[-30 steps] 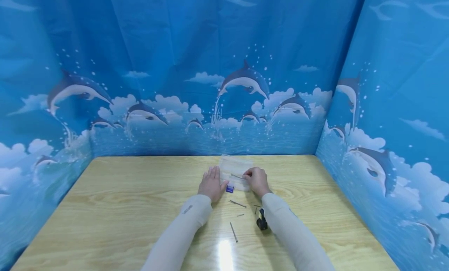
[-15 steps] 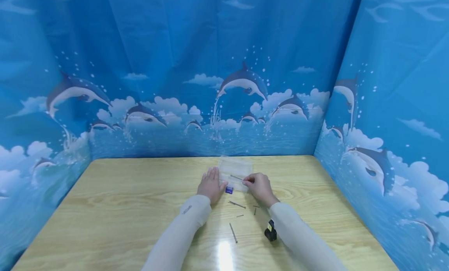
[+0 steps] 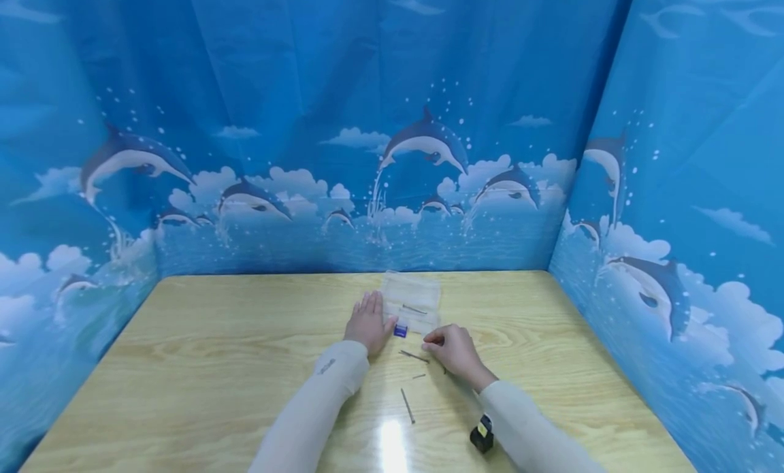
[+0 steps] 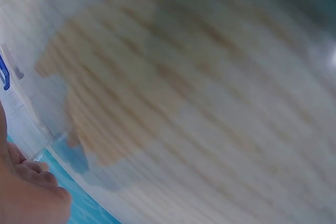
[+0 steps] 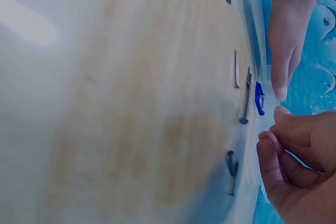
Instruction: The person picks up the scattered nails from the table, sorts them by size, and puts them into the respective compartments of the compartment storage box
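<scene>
My left hand (image 3: pixel 369 324) lies flat with fingers straight at the left edge of a clear plastic box (image 3: pixel 413 287), its thumb beside the blue latch (image 3: pixel 401 331). Inside the box's near part rests one nail (image 3: pixel 414 310). My right hand (image 3: pixel 456 350) hovers just in front of the box's near right corner. Its thumb and fingers are loosely bent with nothing between them, as the right wrist view shows. A long nail (image 3: pixel 415 356) lies on the table near its fingertips. In the left wrist view part of the left hand (image 4: pixel 31 184) shows beside the box.
More nails are spread over the wooden table (image 3: pixel 245 364): a short one (image 3: pixel 419 376), a long one (image 3: pixel 407 406) nearer me, and a crossed pair (image 5: pixel 232 171) under the right hand. A black device (image 3: pixel 482 434) sits at the right sleeve. Dolphin-print curtains (image 3: pixel 275 119) border the table.
My right hand has let go of the nail, which stays in the box, and has drawn back toward me over the loose nails. The left hand has stayed in place.
</scene>
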### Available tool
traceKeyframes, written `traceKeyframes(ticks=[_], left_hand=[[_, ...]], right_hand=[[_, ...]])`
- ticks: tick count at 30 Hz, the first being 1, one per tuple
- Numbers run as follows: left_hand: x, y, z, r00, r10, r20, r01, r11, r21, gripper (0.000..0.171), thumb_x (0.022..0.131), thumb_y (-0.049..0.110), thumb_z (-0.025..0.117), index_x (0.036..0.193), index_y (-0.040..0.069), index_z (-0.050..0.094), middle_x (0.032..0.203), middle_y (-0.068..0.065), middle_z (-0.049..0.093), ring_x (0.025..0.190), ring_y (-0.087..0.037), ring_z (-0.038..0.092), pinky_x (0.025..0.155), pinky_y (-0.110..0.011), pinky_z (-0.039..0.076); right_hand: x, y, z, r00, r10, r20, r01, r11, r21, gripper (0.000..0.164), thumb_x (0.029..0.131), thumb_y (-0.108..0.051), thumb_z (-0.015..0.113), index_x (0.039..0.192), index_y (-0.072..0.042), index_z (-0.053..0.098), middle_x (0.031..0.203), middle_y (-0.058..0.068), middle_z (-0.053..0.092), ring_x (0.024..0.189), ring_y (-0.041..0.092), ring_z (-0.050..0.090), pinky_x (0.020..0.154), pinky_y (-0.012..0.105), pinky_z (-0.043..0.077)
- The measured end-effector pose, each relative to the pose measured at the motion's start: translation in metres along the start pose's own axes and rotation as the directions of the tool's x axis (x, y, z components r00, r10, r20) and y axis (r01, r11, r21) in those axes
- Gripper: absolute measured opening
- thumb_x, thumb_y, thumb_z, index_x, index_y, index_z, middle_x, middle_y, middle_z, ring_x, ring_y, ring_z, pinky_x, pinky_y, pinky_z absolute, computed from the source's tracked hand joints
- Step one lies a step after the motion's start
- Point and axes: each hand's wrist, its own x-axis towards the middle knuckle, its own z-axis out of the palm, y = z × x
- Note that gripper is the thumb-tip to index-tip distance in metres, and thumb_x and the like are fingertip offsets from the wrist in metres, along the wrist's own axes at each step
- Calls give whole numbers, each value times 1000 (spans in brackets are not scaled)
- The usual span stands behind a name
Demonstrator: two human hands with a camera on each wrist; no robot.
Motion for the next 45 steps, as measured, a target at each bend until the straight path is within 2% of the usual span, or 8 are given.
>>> traceKeyframes(ticks=[3, 13, 16, 23, 34, 42, 45], left_hand=[[0, 1, -1, 1000, -1, -1, 1, 1000, -4, 72, 101, 50, 35, 152, 2, 17, 159, -14, 17, 147, -28, 13, 120, -41, 11], [1, 0, 0, 1000, -5, -6, 5, 1000, -10, 72, 101, 50, 35, 152, 2, 16, 159, -13, 17, 147, -28, 13, 120, -41, 11], [1, 0, 1, 1000, -13, -2, 13, 1000, -12, 73, 101, 50, 35, 152, 2, 17, 159, -13, 17, 147, -27, 13, 120, -41, 12], [2, 1, 4, 1000, -13, 4, 13, 1000, -6, 73, 101, 51, 34, 152, 3, 16, 159, -12, 16, 147, -27, 12, 120, -40, 11], [0, 1, 1, 1000, -4, -6, 4, 1000, 3, 73, 101, 51, 35, 152, 1, 19, 158, -14, 19, 147, -28, 15, 120, -41, 12], [1, 2, 2, 1000, -2, -21, 3, 1000, 11, 67, 103, 46, 31, 152, 2, 20, 158, -13, 20, 147, -27, 14, 120, -42, 10], [2, 2, 3, 1000, -13, -23, 13, 1000, 11, 67, 103, 46, 31, 152, 2, 19, 158, -13, 20, 147, -27, 13, 120, -42, 10]], right_hand=[[-8, 3, 2, 1000, -5, 20, 5, 1000, 8, 9, 81, -11, 76, 87, -5, 75, 83, 4, 73, 73, 13, 65, 69, 31, 57], [-21, 8, 8, 999, -37, 1, 37, 999, 12, 12, 74, -7, 79, 85, -4, 75, 78, 4, 72, 68, 11, 64, 65, 25, 55], [-22, 8, 9, 999, -51, -7, 51, 999, -4, 11, 73, -6, 80, 83, -4, 75, 76, 3, 72, 66, 11, 64, 64, 25, 55], [-20, 7, 8, 999, -22, -30, 20, 999, -51, 7, 73, -9, 80, 76, -10, 75, 75, 1, 72, 70, 15, 66, 72, 35, 56], [-19, 8, 11, 998, -60, -15, 59, 996, -60, 7, 74, -8, 80, 73, -10, 73, 69, -2, 69, 63, 8, 60, 62, 24, 52], [-20, 8, 11, 997, -79, -21, 77, 995, -68, 7, 75, -7, 79, 73, -9, 73, 68, -2, 69, 61, 7, 59, 60, 24, 52], [-19, 6, 10, 998, -56, -14, 55, 997, -61, 6, 75, -8, 79, 73, -9, 73, 69, -1, 69, 62, 8, 60, 61, 23, 52]])
